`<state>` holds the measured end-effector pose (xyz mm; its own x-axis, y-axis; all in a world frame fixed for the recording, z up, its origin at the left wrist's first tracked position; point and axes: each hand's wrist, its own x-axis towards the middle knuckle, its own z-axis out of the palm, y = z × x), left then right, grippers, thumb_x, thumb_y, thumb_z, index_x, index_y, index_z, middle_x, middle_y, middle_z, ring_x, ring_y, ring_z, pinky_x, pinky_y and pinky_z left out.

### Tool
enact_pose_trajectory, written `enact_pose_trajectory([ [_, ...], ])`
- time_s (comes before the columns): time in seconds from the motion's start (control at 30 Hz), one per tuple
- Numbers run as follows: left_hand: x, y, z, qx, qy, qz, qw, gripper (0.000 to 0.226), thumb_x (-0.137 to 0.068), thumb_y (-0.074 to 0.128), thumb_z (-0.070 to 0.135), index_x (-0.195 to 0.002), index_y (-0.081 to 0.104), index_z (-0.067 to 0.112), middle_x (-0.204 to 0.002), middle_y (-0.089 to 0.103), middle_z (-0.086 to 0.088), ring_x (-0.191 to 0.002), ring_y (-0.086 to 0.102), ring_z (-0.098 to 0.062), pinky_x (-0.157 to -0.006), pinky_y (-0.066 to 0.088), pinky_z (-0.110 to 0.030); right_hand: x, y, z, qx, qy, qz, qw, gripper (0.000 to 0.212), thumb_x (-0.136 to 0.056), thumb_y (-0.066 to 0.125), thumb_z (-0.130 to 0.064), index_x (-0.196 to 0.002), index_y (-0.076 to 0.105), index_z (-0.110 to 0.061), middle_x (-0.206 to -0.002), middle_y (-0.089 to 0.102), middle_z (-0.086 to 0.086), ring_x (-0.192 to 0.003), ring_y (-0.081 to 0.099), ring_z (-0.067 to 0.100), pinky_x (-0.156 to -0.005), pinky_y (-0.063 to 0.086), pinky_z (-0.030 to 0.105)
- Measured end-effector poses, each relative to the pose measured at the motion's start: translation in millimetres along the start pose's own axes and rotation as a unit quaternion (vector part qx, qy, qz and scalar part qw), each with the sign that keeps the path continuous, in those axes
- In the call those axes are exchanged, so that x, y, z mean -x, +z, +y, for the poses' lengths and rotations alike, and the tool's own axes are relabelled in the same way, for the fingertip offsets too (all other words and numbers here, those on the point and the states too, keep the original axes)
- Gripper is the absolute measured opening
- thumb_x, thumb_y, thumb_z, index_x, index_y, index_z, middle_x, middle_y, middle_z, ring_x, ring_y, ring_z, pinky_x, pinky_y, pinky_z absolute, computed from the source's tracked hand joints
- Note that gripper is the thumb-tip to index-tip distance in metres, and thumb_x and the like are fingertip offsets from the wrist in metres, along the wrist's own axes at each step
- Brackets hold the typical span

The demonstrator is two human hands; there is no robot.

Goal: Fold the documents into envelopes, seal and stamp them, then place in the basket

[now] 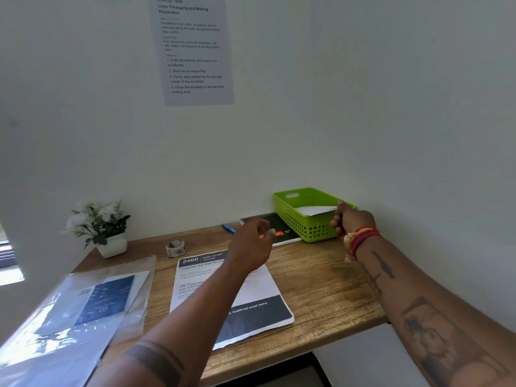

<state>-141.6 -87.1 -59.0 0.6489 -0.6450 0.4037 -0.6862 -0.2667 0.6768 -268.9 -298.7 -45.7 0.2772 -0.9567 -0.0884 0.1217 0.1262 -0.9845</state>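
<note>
**At the basket: delivering an envelope to the far right corner of the worktop**

At the green basket (304,219), the right hand (350,219) reaches over the near rim, its fingers curled against the corner of a white envelope (315,210) that lies tilted inside; the grip appears closed on that corner, though the fingertips face away. The left hand (251,241) hovers above the worktop (321,283), fingers loosely spread, holding nothing.

To finish the step well, the envelope should probably be lowered flat inside before the grip loosens, so it does not catch on the rim.

An unfolded printed document (251,308) lies at centre, part-covered by the left forearm. A tape roll (175,248) and blue pen (229,228) sit behind it.

Whether the envelope is sealed or stamped cannot be made out. The basket floor is hidden, and the plastic sleeve (69,311) at left runs out of frame.
</note>
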Motion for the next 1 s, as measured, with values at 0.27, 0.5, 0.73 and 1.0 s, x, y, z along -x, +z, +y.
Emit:
enact_pose_trajectory([
  [0.27,13.7,-23.0,-21.0,-0.164,-0.037,-0.031,0.985,0.035,-0.098,0.055,0.038,-0.126,0.066,0.020,-0.127,0.067,-0.003,-0.116,0.061,-0.022,-0.095,0.050,-0.034,86.6,51.4,24.3,0.241,-0.175,-0.259,0.919,0.038,-0.096,0.060,-0.043,-0.081,0.071,-0.009,-0.062,0.064,0.001,-0.050,0.057,0.015,-0.047,0.043,0.024],
  [0.5,32.8,-57.3,-61.1,-0.323,-0.094,-0.067,0.939,0.053,-0.097,0.047,0.059,-0.132,0.060,0.021,-0.137,0.058,-0.010,-0.123,0.054,-0.029,-0.095,0.048,-0.041,103.2,126.6,44.0,0.516,-0.358,-0.346,0.697,0.025,-0.096,0.061,-0.037,-0.109,0.075,-0.022,-0.118,0.071,0.003,-0.106,0.066,0.022,-0.092,0.049,0.030],
  [0.73,43.8,-51.3,-89.5,-0.337,-0.108,-0.079,0.932,0.070,-0.092,0.038,0.073,-0.146,0.043,0.028,-0.154,0.040,-0.007,-0.143,0.033,-0.033,-0.114,0.027,-0.052,84.2,143.4,81.5,0.523,-0.361,-0.368,0.679,0.045,-0.100,0.047,-0.047,-0.138,0.052,-0.023,-0.141,0.056,0.007,-0.125,0.057,0.029,-0.103,0.045,0.040],
  [1.0,41.3,-55.1,-92.4,-0.305,-0.113,-0.115,0.939,0.064,-0.096,0.041,0.065,-0.151,0.039,0.031,-0.159,0.033,-0.004,-0.148,0.025,-0.029,-0.117,0.023,-0.051,75.3,148.7,84.3,0.551,-0.386,-0.357,0.648,0.052,-0.099,0.047,-0.052,-0.145,0.044,-0.026,-0.145,0.053,0.007,-0.128,0.053,0.028,-0.106,0.043,0.041],
])
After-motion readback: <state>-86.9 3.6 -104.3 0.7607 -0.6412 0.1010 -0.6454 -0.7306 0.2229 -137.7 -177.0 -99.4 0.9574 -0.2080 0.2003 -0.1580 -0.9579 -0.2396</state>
